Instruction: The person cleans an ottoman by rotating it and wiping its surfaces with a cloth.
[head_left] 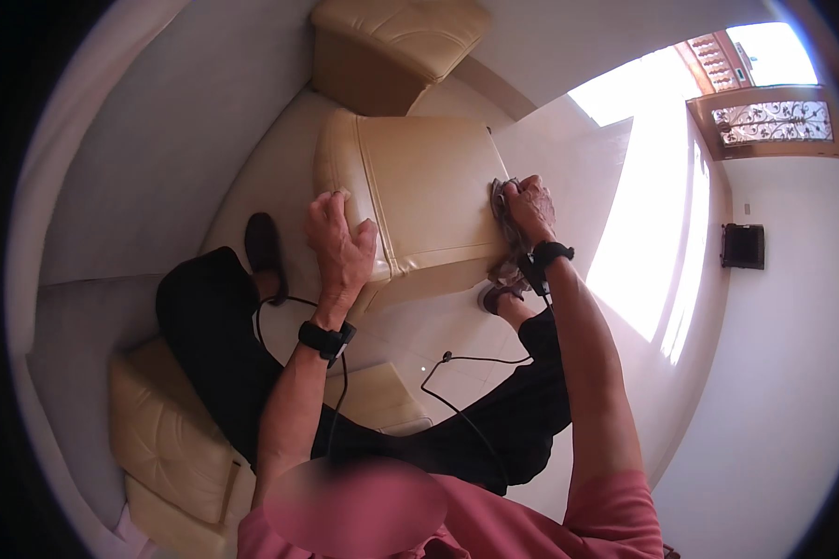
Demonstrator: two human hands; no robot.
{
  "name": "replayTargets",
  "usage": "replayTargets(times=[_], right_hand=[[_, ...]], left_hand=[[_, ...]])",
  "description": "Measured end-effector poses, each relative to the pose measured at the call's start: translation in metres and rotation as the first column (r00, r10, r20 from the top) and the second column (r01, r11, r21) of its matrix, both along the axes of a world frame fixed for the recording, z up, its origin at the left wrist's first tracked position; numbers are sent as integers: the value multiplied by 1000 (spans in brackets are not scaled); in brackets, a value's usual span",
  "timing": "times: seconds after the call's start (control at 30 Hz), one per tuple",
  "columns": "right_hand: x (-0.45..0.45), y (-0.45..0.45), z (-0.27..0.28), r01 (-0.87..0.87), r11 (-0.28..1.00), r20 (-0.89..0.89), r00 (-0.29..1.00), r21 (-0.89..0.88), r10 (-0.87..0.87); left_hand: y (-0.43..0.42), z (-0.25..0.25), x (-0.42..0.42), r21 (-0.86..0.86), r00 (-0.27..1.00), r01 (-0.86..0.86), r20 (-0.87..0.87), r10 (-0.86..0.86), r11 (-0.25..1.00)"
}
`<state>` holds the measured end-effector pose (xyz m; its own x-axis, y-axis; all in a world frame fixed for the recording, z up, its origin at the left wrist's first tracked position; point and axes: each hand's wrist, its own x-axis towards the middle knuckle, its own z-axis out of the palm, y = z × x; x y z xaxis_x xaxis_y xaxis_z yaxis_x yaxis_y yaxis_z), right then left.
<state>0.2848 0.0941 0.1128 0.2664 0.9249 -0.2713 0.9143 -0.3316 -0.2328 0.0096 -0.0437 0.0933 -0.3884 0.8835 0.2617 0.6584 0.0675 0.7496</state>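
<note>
A beige leather ottoman (438,186) with a padded, stitched edge stands on the floor between my legs. My left hand (341,250) grips its padded left edge, fingers curled over the leather. At the opposite side, my right hand (531,207) is closed on a crumpled grey-brown cloth (507,212), which presses against the ottoman's right edge. Part of the cloth hangs down (510,276) near my shoe. The undersides of the fingers on both hands are hidden.
Another beige leather seat (396,51) stands just beyond the ottoman. A tufted beige seat (172,429) lies at lower left, beside a grey wall-like surface (177,168). Black cables (452,396) run from my wrist bands across my legs. Bright light falls on the floor at right.
</note>
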Motion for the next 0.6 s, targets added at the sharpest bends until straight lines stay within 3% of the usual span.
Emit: replayTargets(times=[0.07,0.13,0.2,0.27,0.37,0.47,0.6], right_hand=[[-5,13,-4,19,998,-19,1000,-55,-20],[-33,9,-5,36,999,105,994,25,-39],[-61,8,4,39,998,93,995,41,-43],[-80,18,3,-56,998,21,998,-26,57],[-111,24,-5,-237,969,-183,952,71,247],[-148,20,-18,-441,867,-327,804,235,497],[-166,6,-13,-530,790,-320,724,309,611]], left_hand=[[3,2,-2,25,1000,2,-4,-2,1000],[7,2,-11,10,1000,-6,-17,6,1000],[13,0,-20,22,999,33,20,-33,999],[18,-4,-19,17,999,30,12,-30,999],[23,-11,-5,3,1000,26,5,-26,1000],[22,-2,19,-36,1000,26,15,-26,999],[22,-9,35,-94,996,-44,68,50,995]])
